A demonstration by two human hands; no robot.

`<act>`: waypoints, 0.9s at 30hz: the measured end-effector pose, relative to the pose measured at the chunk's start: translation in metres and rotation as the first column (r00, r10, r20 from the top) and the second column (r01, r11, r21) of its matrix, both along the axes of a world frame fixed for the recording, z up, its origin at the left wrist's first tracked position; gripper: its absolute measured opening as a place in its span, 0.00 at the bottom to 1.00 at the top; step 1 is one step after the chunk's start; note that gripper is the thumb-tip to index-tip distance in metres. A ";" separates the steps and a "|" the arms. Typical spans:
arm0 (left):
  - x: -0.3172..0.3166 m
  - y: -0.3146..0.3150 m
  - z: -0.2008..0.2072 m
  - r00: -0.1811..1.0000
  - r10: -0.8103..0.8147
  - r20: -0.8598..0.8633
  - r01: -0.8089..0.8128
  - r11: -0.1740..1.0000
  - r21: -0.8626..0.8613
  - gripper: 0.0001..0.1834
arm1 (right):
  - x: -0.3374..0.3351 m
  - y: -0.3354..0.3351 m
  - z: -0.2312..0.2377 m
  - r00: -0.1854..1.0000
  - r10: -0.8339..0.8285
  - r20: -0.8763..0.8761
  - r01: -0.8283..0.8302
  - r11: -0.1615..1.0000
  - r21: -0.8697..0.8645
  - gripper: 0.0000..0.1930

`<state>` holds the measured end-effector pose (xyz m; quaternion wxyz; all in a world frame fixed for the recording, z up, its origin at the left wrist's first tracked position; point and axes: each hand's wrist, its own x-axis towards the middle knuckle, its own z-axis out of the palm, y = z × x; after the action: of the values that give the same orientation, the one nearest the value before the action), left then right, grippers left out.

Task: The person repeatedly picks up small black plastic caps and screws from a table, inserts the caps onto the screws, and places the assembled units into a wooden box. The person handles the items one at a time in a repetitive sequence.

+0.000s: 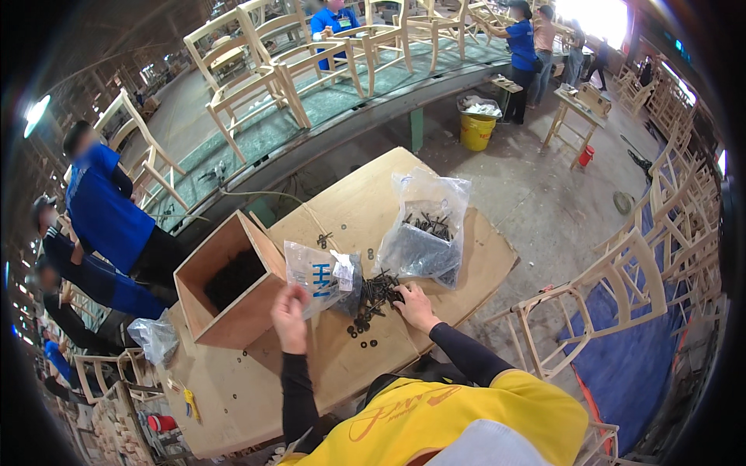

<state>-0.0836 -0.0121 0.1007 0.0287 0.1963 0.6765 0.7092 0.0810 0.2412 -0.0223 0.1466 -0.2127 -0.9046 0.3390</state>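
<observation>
A loose pile of dark bolts [381,289] lies on the cardboard-covered table [342,210], with black washers [359,326] scattered at its near side. My right hand [417,307] is at the pile's right edge, fingers curled around some bolts. Left of the pile, a clear plastic bag [322,272] with blue print and a white label lies with dark hardware inside. My left hand [290,320] is raised by that bag's left edge, fingers pinched together; what is between them is too small to tell. Farther back lies a larger clear bag [427,202] full of bolts.
An open wooden box [233,283] with dark contents stands at the left. An empty-looking plastic bag [154,339] and a yellow-handled tool [189,404] lie at the table's left end. Behind runs a green conveyor [342,93] carrying wooden chairs; co-workers stand along it. More chair frames [590,303] stand right.
</observation>
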 end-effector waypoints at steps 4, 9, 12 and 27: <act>0.062 0.022 -0.046 0.912 -0.123 0.392 0.113 0.992 0.047 0.15 | 0.000 0.009 -0.006 1.000 -0.003 0.010 0.003 0.999 -0.032 0.16; 0.084 0.020 -0.061 0.891 -0.152 0.427 0.174 0.985 -0.014 0.13 | 0.001 0.022 -0.010 0.999 -0.036 0.015 0.037 0.993 -0.108 0.11; 0.085 0.013 -0.060 0.889 -0.153 0.431 0.193 0.980 -0.050 0.11 | 0.002 0.029 -0.015 0.993 -0.105 -0.052 0.094 0.978 -0.185 0.10; 0.086 0.056 -0.018 0.907 -0.132 0.400 0.148 0.989 -0.009 0.07 | 0.009 0.003 0.051 0.987 -0.049 -0.156 -0.139 0.253 -0.957 0.17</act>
<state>0.0020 0.0434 0.0830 0.2204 0.0950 0.6544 0.7170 0.0899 0.2444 0.0283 0.0456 -0.2051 -0.5006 0.8398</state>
